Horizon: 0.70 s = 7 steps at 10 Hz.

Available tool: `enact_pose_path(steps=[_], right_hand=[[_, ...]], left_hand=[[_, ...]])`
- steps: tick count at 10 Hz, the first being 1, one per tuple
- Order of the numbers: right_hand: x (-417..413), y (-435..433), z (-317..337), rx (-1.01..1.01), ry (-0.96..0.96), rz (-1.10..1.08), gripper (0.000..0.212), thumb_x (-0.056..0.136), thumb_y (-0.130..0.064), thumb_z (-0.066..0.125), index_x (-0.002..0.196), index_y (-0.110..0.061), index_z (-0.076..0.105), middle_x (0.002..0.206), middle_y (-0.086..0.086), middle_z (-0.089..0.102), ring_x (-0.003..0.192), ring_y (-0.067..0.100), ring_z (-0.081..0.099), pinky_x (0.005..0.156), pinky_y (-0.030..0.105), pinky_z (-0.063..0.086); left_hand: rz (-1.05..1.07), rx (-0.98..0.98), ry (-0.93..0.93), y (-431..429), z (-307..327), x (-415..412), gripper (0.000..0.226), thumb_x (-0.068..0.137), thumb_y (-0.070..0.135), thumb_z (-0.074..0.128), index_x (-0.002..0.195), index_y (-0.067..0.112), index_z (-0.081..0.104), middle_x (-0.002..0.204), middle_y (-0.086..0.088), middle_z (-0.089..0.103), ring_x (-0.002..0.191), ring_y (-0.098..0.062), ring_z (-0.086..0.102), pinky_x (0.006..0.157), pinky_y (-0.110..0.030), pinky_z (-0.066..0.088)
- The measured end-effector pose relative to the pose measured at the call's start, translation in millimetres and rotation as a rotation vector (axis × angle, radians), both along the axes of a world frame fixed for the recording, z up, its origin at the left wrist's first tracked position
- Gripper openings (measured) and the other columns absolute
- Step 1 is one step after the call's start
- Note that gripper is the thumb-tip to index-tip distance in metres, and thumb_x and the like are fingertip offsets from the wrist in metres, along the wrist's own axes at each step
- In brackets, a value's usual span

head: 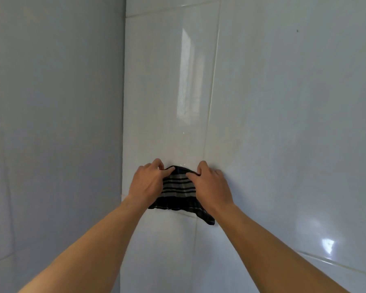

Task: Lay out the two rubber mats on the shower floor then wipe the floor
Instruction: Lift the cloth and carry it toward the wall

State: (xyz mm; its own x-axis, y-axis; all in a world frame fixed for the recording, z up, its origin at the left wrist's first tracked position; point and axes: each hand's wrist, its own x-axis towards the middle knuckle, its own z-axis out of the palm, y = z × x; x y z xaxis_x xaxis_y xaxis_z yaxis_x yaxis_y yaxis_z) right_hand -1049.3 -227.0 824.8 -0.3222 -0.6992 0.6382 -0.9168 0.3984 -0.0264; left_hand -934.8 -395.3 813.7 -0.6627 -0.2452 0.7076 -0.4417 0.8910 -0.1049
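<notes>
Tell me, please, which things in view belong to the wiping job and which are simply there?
Job in hand:
striped cloth, pinched at its top edge by the left hand and the right hand.

Just there:
white tiled wall behind the cloth; grey wall on the left.

Black-and-grey striped cloth (179,191), glossy white wall tiles (283,123)

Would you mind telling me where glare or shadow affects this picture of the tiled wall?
Head view: a tall window-like reflection glares on the tiled wall above the striped cloth; a smaller glint at lower right; the left wall lies shaded.
</notes>
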Motion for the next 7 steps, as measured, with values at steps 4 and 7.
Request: enact_pose_path(steps=[4,7], right_hand=[[-4,-2,-39,0.160,0.254,-0.099,0.053,0.066,-0.022,0.087,0.116,-0.019,0.070,0.097,0.005,0.060,0.090,0.029,0.054,0.074,0.042,0.046],[3,13,-42,0.178,0.153,0.006,0.038,0.089,-0.013,0.057,0.127,-0.019,0.062,0.125,0.002,0.056,0.114,0.026,0.046,0.097,0.039,0.038]], left_hand=[[-0.015,-0.033,-0.004,2,-50,-1,0.073,0.063,0.019,0.091,0.132,0.020,0.065,0.102,-0.008,0.067,0.068,-0.026,0.065,0.069,-0.042,0.050],[-0.106,0.300,0.224,17,-58,13,0.034,0.090,0.001,0.063,0.120,0.014,0.071,0.122,-0.006,0.067,0.103,-0.029,0.065,0.083,-0.038,0.055]])
